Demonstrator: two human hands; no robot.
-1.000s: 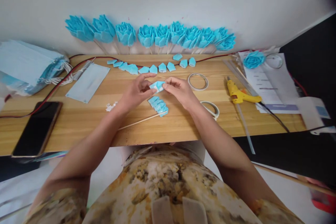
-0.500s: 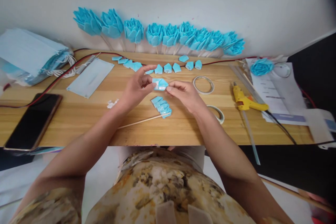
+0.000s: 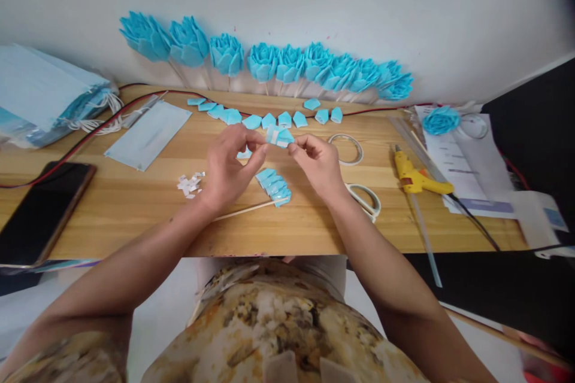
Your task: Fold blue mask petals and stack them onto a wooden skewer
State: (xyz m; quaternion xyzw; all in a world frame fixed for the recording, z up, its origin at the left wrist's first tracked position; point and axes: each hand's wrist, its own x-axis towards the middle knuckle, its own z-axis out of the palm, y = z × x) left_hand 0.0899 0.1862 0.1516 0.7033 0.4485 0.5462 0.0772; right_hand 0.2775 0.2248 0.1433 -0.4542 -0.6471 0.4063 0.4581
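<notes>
My left hand and my right hand meet over the middle of the wooden table, both pinching one small folded blue petal with a white strip on it. Just below it lies a short stack of folded blue petals beside a thin wooden stick. A row of more blue petals runs along the table behind my hands.
Finished blue flowers on sticks lean on the wall. Face masks and a single mask lie left, a phone near the front left. Tape ring, scissors, yellow glue gun, papers sit right. White scraps.
Both hands have lifted the petal slightly and drawn closer together. My left fingers, spread before, now pinch down on the piece.
</notes>
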